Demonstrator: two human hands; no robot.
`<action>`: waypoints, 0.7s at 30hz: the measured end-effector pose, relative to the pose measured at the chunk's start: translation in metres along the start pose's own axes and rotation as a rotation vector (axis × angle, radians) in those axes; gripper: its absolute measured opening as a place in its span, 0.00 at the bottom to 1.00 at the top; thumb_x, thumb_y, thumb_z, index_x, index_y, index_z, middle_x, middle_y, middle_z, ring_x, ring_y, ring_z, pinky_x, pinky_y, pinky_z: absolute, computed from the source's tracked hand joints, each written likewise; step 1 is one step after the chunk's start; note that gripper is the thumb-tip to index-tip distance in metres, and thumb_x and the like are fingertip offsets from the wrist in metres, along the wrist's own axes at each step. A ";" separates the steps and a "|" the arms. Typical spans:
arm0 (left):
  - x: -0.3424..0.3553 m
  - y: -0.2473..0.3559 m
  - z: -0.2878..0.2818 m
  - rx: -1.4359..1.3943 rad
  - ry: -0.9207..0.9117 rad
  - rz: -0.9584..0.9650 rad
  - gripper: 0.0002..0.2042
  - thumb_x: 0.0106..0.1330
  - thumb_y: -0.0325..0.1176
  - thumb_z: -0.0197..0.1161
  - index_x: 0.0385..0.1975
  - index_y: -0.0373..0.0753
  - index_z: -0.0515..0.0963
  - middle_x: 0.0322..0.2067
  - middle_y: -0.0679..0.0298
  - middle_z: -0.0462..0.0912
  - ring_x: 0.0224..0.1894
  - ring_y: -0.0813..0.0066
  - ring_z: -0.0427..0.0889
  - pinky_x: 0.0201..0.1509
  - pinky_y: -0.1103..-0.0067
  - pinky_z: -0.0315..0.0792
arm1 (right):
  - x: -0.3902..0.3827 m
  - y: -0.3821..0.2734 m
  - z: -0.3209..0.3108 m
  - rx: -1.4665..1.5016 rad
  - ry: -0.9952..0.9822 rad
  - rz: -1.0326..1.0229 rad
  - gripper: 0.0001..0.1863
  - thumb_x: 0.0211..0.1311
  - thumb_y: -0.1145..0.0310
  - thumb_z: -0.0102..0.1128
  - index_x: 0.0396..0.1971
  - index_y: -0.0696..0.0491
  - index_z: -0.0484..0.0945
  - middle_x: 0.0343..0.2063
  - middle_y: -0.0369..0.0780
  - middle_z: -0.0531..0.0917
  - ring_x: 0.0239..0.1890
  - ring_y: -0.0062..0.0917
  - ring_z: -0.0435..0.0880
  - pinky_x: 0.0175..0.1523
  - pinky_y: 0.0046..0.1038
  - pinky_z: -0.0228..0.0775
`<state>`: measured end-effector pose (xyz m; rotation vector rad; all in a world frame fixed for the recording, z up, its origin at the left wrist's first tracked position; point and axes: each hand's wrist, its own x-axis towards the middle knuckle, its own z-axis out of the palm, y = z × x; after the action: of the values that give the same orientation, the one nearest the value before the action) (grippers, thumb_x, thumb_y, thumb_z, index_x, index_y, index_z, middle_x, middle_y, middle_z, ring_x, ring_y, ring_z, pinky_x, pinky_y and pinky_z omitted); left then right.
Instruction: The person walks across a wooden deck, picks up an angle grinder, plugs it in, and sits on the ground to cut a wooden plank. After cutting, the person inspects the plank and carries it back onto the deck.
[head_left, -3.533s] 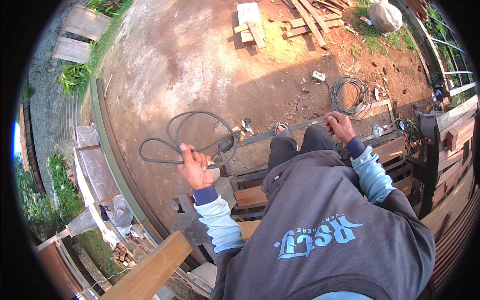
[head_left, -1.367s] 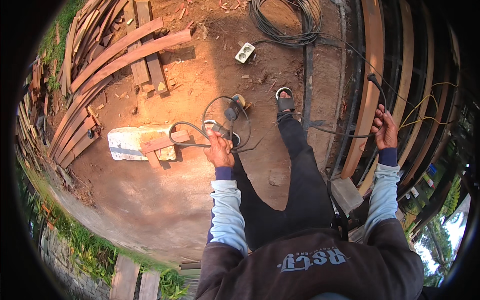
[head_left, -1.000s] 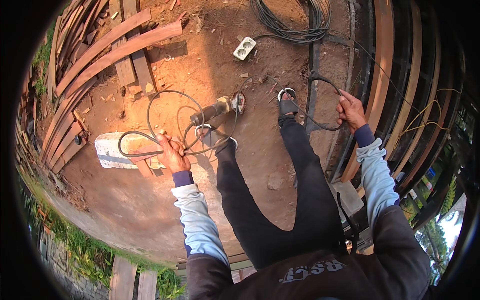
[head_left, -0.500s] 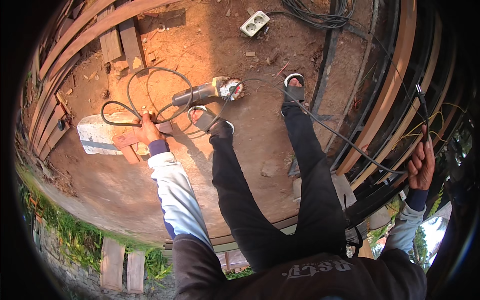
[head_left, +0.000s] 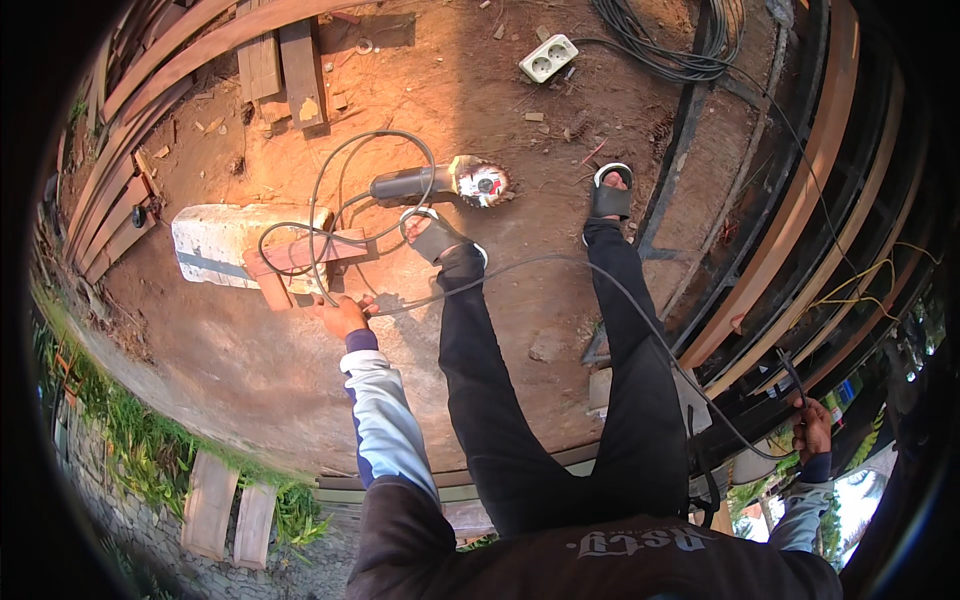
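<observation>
My left hand [head_left: 345, 316] is closed on a dark power cord [head_left: 640, 290], low over the ground beside a whitish block. Loops of the cord lie between that hand and an angle grinder [head_left: 410, 183], which rests on the dirt by my left foot, its toothed disc [head_left: 487, 184] uppermost. From my left hand the cord runs across both my legs to my right hand [head_left: 812, 428], out at the far right. That hand is closed on the cord's end, and the plug [head_left: 786, 360] sticks up past its fingers.
A white two-socket outlet box [head_left: 548, 58] lies on the dirt at the top, wired to a coiled black cable [head_left: 680, 45]. Wooden strips [head_left: 800, 210] on a dark metal frame line the right side. A reddish wood piece [head_left: 300, 255] lies on the whitish block [head_left: 215, 230].
My left hand has drawn back toward me, and the cord loops have dropped over the block. My right hand has moved down and nearer my body with the plug end.
</observation>
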<state>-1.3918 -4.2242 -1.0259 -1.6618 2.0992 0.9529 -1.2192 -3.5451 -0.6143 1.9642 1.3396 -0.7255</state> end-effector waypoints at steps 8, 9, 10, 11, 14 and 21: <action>-0.059 -0.157 -0.027 -0.294 0.035 -0.579 0.16 0.68 0.28 0.45 0.51 0.27 0.56 0.28 0.38 0.79 0.21 0.45 0.84 0.20 0.62 0.83 | 0.066 -0.023 0.052 0.050 0.055 -0.406 0.07 0.64 0.70 0.44 0.36 0.50 0.73 0.23 0.26 0.69 0.14 0.07 0.58 0.15 0.15 0.48; -0.058 -0.169 -0.032 -0.344 0.053 -0.582 0.16 0.69 0.29 0.45 0.52 0.27 0.55 0.30 0.37 0.79 0.23 0.45 0.84 0.22 0.61 0.84 | 0.071 -0.039 0.073 0.076 -0.003 -0.490 0.08 0.63 0.70 0.44 0.37 0.50 0.73 0.23 0.26 0.69 0.14 0.07 0.58 0.15 0.15 0.47; -0.057 -0.177 -0.040 -0.390 0.070 -0.582 0.17 0.70 0.31 0.45 0.52 0.26 0.55 0.31 0.35 0.79 0.24 0.44 0.84 0.24 0.61 0.85 | 0.074 -0.058 0.096 0.063 0.000 -0.447 0.08 0.68 0.64 0.47 0.39 0.50 0.74 0.21 0.26 0.68 0.13 0.07 0.56 0.15 0.15 0.45; -0.055 -0.179 -0.052 -0.463 0.093 -0.588 0.18 0.70 0.31 0.44 0.52 0.26 0.55 0.33 0.35 0.79 0.26 0.43 0.85 0.27 0.60 0.86 | 0.092 -0.062 0.111 0.014 -0.029 -0.526 0.15 0.72 0.54 0.49 0.40 0.50 0.74 0.18 0.26 0.67 0.11 0.07 0.55 0.14 0.15 0.44; -0.072 -0.191 -0.103 -0.572 0.189 -0.593 0.21 0.71 0.33 0.42 0.51 0.18 0.53 0.40 0.33 0.77 0.35 0.41 0.84 0.37 0.57 0.86 | 0.104 -0.092 0.176 -0.060 -0.030 -0.618 0.24 0.73 0.49 0.46 0.52 0.54 0.75 0.16 0.29 0.68 0.12 0.10 0.61 0.16 0.18 0.54; -0.168 -0.313 -0.232 -0.401 0.367 -1.258 0.31 0.65 0.44 0.57 0.61 0.30 0.56 0.54 0.36 0.70 0.53 0.34 0.74 0.50 0.44 0.74 | 0.215 -0.124 0.271 -0.231 -0.084 -0.826 0.19 0.67 0.68 0.47 0.53 0.60 0.76 0.28 0.39 0.83 0.27 0.24 0.81 0.35 0.26 0.73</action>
<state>-1.0100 -4.2864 -0.8520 -2.8638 0.5802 0.6208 -1.2890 -3.5929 -0.9722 1.1439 2.0863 -0.9442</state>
